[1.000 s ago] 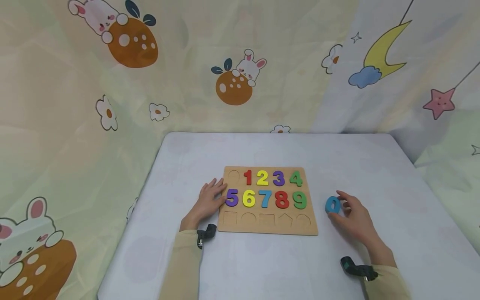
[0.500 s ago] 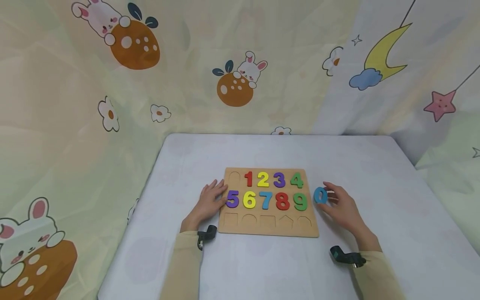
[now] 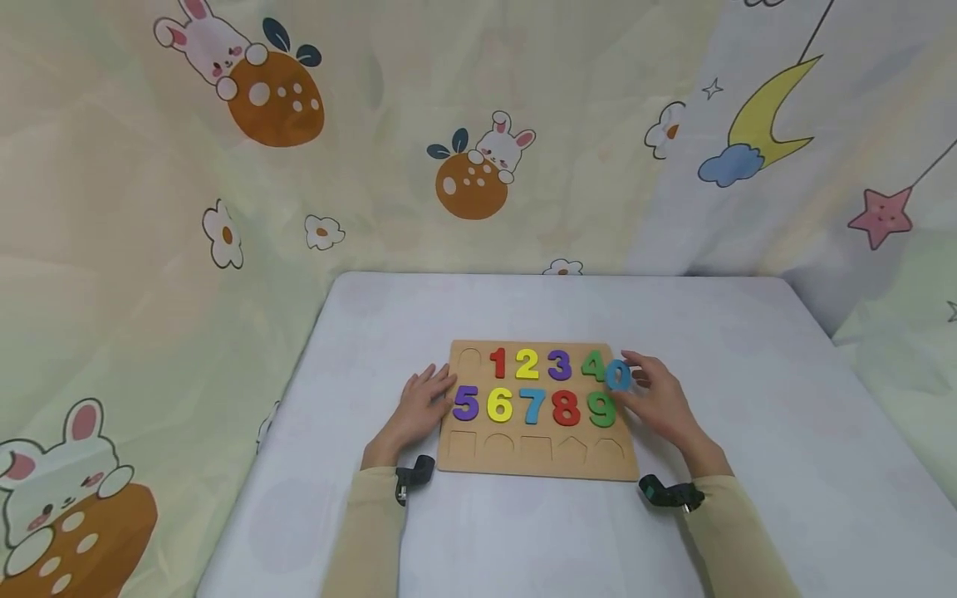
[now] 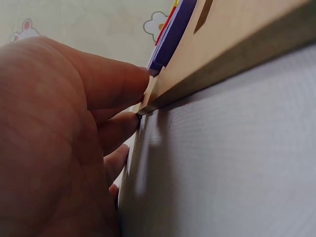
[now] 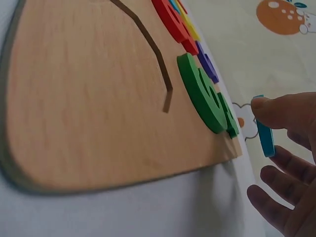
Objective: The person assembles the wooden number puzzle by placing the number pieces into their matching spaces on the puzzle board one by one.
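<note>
In the head view, a wooden number puzzle board (image 3: pixel 486 465) lies on the table with colourful digits 1 to 9 seated in it. The top-left recess (image 3: pixel 470 359) holds no piece. My right hand (image 3: pixel 661 404) pinches a blue number 0 (image 3: pixel 618 374) between thumb and fingers, above the board's right edge beside the green 4 (image 3: pixel 593 365). In the right wrist view, that blue piece (image 5: pixel 265 134) is seen edge-on, raised off the board. My left hand (image 3: pixel 414 414) rests at the board's left edge, its thumb beside the purple 5 (image 3: pixel 465 404) and its fingers fairly straight.
A white-covered table (image 3: pixel 523 540) carries the board. Outlined shapes (image 3: pixel 536 448) run along the board's lower row. A printed cloth backdrop (image 3: pixel 389 166) stands behind and at the sides. Dark wrist cameras (image 3: pixel 671 493) sit on both wrists.
My right hand has carried the blue 0 leftward and slightly away from me, from the table at the right to over the board's right edge. The left hand has stayed at the board.
</note>
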`<action>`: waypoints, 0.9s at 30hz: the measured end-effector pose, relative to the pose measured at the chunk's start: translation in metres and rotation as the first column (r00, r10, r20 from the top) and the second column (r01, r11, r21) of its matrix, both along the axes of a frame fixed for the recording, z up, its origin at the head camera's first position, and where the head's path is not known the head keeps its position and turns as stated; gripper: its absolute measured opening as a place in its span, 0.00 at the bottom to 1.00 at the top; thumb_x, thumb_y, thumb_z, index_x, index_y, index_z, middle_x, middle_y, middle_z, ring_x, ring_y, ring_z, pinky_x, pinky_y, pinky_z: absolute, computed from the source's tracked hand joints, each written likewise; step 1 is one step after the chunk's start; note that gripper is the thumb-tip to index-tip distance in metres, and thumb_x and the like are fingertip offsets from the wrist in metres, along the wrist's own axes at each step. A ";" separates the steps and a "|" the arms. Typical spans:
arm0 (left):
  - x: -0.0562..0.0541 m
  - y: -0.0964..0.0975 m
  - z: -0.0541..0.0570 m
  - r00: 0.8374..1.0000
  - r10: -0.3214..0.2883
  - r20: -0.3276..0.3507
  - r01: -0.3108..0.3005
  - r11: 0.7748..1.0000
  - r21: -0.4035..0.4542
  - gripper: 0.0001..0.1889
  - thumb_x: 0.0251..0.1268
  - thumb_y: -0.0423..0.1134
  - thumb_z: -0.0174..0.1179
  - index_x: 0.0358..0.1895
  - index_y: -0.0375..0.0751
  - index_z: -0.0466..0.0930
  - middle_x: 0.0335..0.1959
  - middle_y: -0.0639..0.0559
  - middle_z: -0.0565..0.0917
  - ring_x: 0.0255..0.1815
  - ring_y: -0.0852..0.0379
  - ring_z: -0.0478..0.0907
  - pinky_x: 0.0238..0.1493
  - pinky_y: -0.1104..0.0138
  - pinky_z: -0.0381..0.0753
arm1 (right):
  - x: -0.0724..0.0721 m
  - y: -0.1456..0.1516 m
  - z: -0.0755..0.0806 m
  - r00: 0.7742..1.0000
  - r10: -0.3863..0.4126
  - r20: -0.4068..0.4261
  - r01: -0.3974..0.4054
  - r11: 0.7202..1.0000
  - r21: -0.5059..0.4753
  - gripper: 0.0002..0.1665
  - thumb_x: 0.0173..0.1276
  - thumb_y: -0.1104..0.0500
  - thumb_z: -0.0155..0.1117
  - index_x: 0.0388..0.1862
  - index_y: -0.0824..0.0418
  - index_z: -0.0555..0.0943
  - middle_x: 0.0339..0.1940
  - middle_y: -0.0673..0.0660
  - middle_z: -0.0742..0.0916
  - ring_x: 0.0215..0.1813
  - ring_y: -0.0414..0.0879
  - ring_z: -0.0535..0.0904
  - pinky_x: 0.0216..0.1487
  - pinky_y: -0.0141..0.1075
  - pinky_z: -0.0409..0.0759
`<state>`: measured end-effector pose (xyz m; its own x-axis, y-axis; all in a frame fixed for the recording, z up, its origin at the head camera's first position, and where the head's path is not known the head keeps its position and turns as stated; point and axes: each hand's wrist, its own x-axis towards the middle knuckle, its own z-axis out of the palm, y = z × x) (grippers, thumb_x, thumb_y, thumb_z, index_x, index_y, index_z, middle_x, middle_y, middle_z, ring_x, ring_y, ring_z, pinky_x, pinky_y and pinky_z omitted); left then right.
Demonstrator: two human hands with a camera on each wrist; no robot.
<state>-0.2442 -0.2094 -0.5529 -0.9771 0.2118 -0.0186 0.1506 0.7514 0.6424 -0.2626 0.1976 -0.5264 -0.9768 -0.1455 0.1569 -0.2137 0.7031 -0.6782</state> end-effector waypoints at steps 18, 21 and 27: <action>-0.004 0.000 -0.004 1.000 0.005 0.006 -0.005 1.000 -0.012 0.26 0.72 0.42 0.54 0.71 0.45 0.67 0.77 0.52 0.58 0.80 0.51 0.42 0.79 0.53 0.32 | -0.020 -0.047 0.010 0.991 0.135 -0.006 -0.134 0.985 0.106 0.42 0.59 0.56 0.74 0.71 0.61 0.67 0.67 0.63 0.73 0.68 0.61 0.68 0.66 0.58 0.71; -0.004 0.000 -0.003 1.000 0.001 0.010 -0.001 1.000 -0.016 0.26 0.72 0.42 0.54 0.71 0.45 0.67 0.77 0.52 0.58 0.80 0.51 0.42 0.79 0.52 0.32 | -0.020 -0.055 0.009 0.988 0.151 0.011 -0.151 0.984 0.093 0.41 0.61 0.56 0.73 0.71 0.60 0.68 0.69 0.62 0.71 0.67 0.61 0.69 0.66 0.57 0.72; -0.004 0.001 -0.001 1.000 0.015 0.024 -0.015 1.000 -0.007 0.26 0.73 0.43 0.54 0.71 0.45 0.67 0.77 0.53 0.57 0.80 0.51 0.42 0.79 0.52 0.32 | -0.023 -0.072 0.009 0.984 0.173 0.035 -0.176 0.979 0.101 0.39 0.61 0.55 0.73 0.69 0.57 0.70 0.68 0.60 0.73 0.66 0.59 0.71 0.62 0.56 0.76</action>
<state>-0.2480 -0.2085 -0.5543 -0.9794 0.1971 -0.0430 0.1243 0.7576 0.6408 -0.2853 0.1258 -0.5170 -0.9385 -0.3282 0.1074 -0.3227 0.7229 -0.6110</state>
